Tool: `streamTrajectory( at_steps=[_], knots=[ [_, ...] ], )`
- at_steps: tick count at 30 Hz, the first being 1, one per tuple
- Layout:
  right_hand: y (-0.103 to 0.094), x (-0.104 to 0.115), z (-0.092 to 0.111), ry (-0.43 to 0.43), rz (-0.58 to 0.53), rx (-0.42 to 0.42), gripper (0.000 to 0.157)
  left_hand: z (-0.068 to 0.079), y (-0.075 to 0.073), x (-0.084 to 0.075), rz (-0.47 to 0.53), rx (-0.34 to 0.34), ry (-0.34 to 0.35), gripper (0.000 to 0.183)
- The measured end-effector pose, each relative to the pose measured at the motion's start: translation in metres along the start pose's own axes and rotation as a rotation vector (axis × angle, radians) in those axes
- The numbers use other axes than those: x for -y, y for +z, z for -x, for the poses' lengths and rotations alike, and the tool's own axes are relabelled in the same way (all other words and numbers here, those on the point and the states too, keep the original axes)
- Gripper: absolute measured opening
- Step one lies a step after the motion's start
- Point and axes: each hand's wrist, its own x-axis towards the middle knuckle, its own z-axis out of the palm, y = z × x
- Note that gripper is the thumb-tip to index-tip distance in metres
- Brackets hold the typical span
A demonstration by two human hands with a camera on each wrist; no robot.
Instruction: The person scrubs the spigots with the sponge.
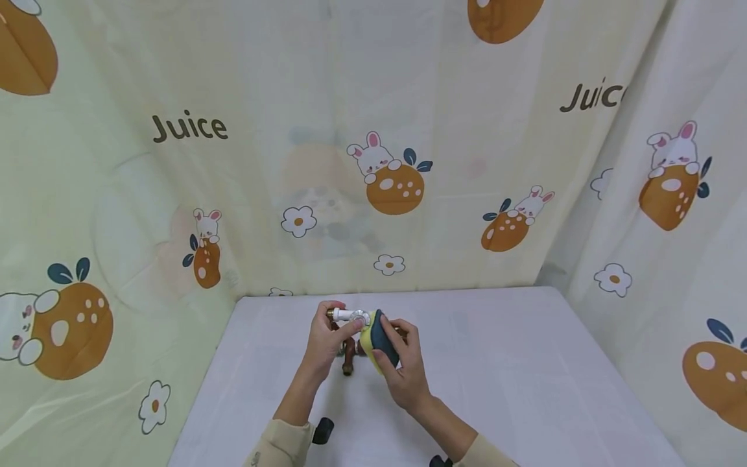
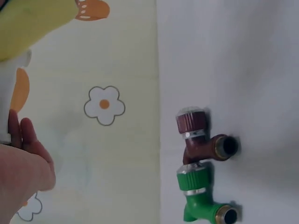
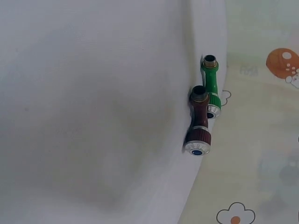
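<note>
In the head view my left hand holds a white angle valve with a brass threaded end, raised above the table. My right hand grips a yellow and dark blue sponge between thumb and fingers, its yellow side against the valve's knob end. The left wrist view shows part of the left hand, the white valve body and the sponge's yellow side at the left edge. Neither the right hand nor the sponge appears in the right wrist view.
On the white table, beyond the hands, lie a brown valve and a green valve side by side. In the head view the hands partly cover them. A curtain printed with fruit and rabbits hangs along the table's back and sides.
</note>
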Motion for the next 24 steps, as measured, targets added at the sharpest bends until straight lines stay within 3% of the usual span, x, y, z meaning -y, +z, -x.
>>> streamTrajectory(
  at_steps=[5, 14, 18, 24],
  knots=[
    [0.0, 0.001, -0.002, -0.002, 0.019, 0.001, 0.059, -0.001, -0.006, 0.001, -0.079, 0.012, 0.017, 0.051],
    [0.0, 0.004, -0.002, -0.004, 0.034, 0.022, 0.059, -0.001, -0.014, 0.0, -0.165, 0.037, -0.068, 0.034],
    [0.0, 0.005, -0.003, -0.007, 0.035, 0.034, 0.059, -0.001, -0.017, 0.001, -0.156, 0.047, -0.074, 0.03],
    [-0.001, 0.006, -0.004, -0.022, 0.058, 0.034, 0.06, -0.002, -0.02, 0.002, -0.126, 0.118, -0.116, 0.032]
  ],
)
